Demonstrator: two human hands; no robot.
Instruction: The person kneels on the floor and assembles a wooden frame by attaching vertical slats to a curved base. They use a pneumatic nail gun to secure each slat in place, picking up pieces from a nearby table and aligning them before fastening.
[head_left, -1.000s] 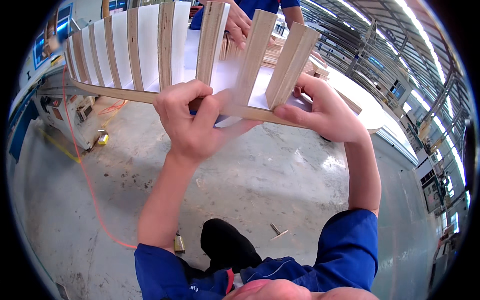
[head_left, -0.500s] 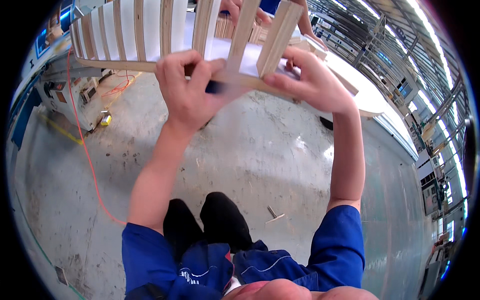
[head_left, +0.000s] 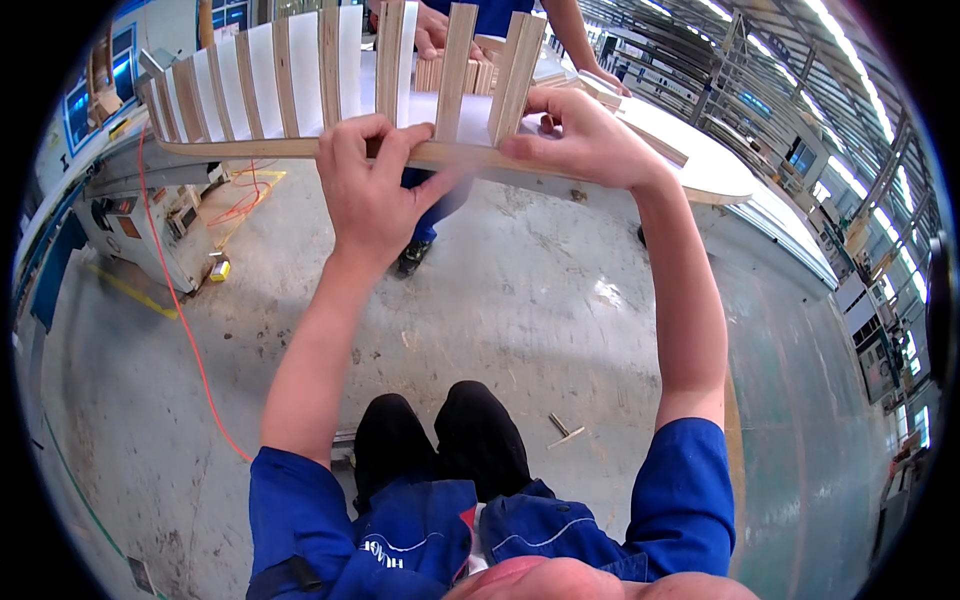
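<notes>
Block (head_left: 516, 80), upper centre of head view, stands at edge of board (head_left: 240, 149). Right hand (head_left: 585, 138): thumb and fingers seem to pinch block's base. Left hand (head_left: 372, 190): fingers bent at edge, thumb stretched away, blurred; grip, cannot tell. Judged best: hold block square, base flush, even pressure. Block pale, straight, layered side; similar slats (head_left: 329, 75) toward upper left.

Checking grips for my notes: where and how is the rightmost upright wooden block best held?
Probably low, from the right: the block stands upright at the row's end, so its right side is open, while another strip stands on its left. The right hand is beside its foot.
</notes>
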